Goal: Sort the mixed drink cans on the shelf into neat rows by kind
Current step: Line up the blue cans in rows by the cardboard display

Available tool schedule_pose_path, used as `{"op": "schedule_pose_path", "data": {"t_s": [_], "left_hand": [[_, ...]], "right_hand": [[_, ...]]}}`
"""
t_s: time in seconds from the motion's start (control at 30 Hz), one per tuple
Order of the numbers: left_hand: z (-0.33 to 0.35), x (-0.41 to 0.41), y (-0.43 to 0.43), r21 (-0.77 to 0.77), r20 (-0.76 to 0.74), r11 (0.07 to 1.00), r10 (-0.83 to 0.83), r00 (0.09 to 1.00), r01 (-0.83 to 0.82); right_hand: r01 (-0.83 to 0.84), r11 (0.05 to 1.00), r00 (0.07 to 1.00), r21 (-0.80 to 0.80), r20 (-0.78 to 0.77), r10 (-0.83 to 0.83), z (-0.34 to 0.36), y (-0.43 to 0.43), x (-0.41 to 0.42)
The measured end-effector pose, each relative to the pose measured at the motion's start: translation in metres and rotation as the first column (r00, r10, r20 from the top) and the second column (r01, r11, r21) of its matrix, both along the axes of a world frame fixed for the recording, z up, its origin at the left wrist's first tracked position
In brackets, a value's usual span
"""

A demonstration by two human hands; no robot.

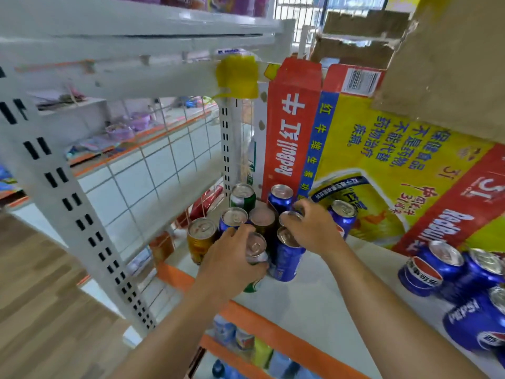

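A mixed cluster of cans stands at the left end of the white shelf. My left hand is closed around a green can at the front of the cluster. My right hand rests its fingers on the top of a blue can in the middle. Beside these stand a gold can, a second green can, a brown can and more blue cans. A separate group of blue Pepsi cans stands at the right.
A large yellow and red Red Bull carton stands behind the cans. White upright posts and a wire grid back panel bound the left end. An orange strip runs along the shelf's front edge, with more drinks on the shelf below.
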State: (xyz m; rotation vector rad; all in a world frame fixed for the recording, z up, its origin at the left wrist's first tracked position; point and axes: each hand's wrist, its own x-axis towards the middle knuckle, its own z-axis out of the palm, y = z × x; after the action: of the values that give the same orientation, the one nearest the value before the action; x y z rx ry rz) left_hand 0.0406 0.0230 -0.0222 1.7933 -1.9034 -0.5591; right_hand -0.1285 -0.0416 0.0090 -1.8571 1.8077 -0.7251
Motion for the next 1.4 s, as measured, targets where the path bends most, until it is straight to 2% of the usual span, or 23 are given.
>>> {"op": "schedule_pose_path", "data": {"t_s": [0.07,0.13,0.23,0.37,0.53,0.7,0.83,1.1,1.23,1.33,1.4], "left_hand": [[0.002,0.006,0.000,-0.031,-0.047,1.000,-0.001,0.999,0.000],[0.006,0.012,0.000,-0.052,-0.095,0.999,0.000,0.995,-0.005],[0.014,0.016,0.002,-0.141,-0.188,0.990,-0.027,0.982,0.000],[0.029,0.009,0.005,-0.259,-0.265,0.966,-0.092,0.960,0.022],[0.034,-0.032,0.002,-0.297,-0.334,0.941,-0.261,0.906,0.162],[0.030,-0.088,0.006,-0.280,-0.404,0.905,-0.413,0.816,0.319],[0.016,-0.131,0.005,-0.247,-0.360,0.883,-0.465,0.809,0.398],[-0.002,-0.207,0.012,-0.172,-0.325,0.839,-0.543,0.774,0.516],[-0.011,-0.230,0.013,-0.123,-0.328,0.843,-0.532,0.780,0.523],[-0.013,-0.230,0.011,-0.114,-0.293,0.870,-0.491,0.820,0.480],[-0.013,-0.218,0.010,-0.118,-0.290,0.900,-0.435,0.852,0.419]], "right_hand": [[-0.084,0.996,0.986,0.033,-0.140,0.088,-0.004,0.003,0.002],[-0.161,0.974,0.953,0.160,-0.231,0.196,-0.010,0.008,0.001],[-0.229,0.962,0.947,0.147,-0.196,0.255,-0.022,0.016,-0.005],[-0.064,0.997,0.998,0.042,-0.016,0.065,-0.024,0.035,-0.022],[0.135,0.991,0.987,-0.006,0.089,-0.134,-0.017,0.065,-0.067],[0.267,0.962,0.960,-0.049,-0.078,-0.270,-0.009,0.102,-0.122],[0.364,0.931,0.912,-0.009,-0.199,-0.358,-0.009,0.135,-0.163],[0.533,0.843,0.820,0.070,-0.286,-0.495,-0.011,0.179,-0.224],[0.522,0.849,0.797,0.082,-0.402,-0.451,-0.010,0.184,-0.238],[0.477,0.877,0.788,-0.065,-0.411,-0.459,-0.001,0.175,-0.233],[0.392,0.910,0.833,-0.139,-0.367,-0.415,0.001,0.158,-0.225]]}}
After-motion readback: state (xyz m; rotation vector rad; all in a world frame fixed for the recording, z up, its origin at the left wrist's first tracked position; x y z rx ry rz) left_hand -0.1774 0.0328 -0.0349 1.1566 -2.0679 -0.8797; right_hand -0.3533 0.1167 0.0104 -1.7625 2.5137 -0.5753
